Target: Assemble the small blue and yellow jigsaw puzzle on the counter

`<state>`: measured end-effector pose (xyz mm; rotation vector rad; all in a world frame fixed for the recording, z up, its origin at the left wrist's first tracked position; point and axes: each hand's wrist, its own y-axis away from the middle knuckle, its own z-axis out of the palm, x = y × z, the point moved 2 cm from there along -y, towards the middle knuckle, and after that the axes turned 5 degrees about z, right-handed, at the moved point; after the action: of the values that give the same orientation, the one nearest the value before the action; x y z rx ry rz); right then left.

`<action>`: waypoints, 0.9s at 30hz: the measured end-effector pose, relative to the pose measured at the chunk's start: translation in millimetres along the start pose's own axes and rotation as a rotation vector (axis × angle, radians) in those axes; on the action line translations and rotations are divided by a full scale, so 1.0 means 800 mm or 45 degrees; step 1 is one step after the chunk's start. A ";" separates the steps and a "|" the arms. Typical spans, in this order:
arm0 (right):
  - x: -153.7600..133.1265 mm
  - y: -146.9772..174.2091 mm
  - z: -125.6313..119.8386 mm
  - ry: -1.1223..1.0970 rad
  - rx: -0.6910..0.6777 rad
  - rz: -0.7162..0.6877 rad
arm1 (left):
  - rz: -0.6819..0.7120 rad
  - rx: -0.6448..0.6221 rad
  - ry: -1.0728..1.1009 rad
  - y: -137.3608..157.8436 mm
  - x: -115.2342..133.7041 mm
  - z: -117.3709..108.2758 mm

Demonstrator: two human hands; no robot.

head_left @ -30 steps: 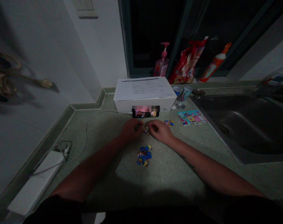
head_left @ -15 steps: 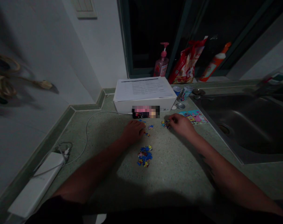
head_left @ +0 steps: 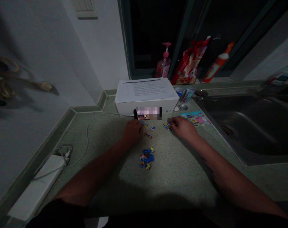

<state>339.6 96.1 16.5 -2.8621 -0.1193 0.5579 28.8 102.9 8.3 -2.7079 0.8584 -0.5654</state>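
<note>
My left hand (head_left: 131,131) lies on the counter with its fingers stretched forward, just left of several loose jigsaw pieces (head_left: 153,129). Its fingertips are close to the small pieces below the phone, and no held piece shows. With thumb and forefinger together, my right hand (head_left: 183,127) is at the edge of a small cluster of jigsaw pieces (head_left: 167,126). Its fingers partly cover the piece they grip. Nearer to me, between my forearms, lies a larger pile of mostly blue jigsaw pieces (head_left: 147,157).
A phone (head_left: 141,116) on a cable leans against a white box (head_left: 146,106). Right of it are a colourful cartoon card (head_left: 198,118), a can (head_left: 187,95) and the sink (head_left: 241,158). A white power strip (head_left: 36,186) lies at left. Bottles and a red bag (head_left: 188,65) stand behind.
My left hand has drawn slightly left, uncovering more of the small pieces beside it. My right hand stays at the cluster with little movement.
</note>
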 end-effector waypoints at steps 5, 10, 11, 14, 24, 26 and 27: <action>-0.001 0.001 0.000 0.039 0.000 0.002 | 0.048 -0.040 -0.038 -0.002 0.002 0.003; -0.005 0.002 -0.003 0.046 -0.004 0.013 | 0.087 -0.060 -0.066 -0.002 0.000 0.004; -0.007 0.003 -0.005 0.042 0.007 0.013 | 0.089 -0.060 -0.059 -0.002 0.000 0.004; -0.016 0.005 -0.011 0.053 0.051 0.005 | 0.081 -0.047 -0.029 -0.003 -0.002 0.006; -0.043 0.012 -0.003 -0.002 0.219 -0.202 | 0.034 -0.066 0.056 -0.009 -0.004 0.004; -0.043 0.011 0.003 -0.019 0.250 -0.246 | 0.007 -0.053 0.082 -0.009 -0.005 0.002; -0.043 0.011 0.005 -0.025 0.261 -0.261 | -0.005 -0.048 0.097 -0.009 -0.005 0.001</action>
<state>306.7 84.6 23.1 -2.6068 -0.3339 0.5242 29.7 111.4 8.9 -2.7383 0.8914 -0.6633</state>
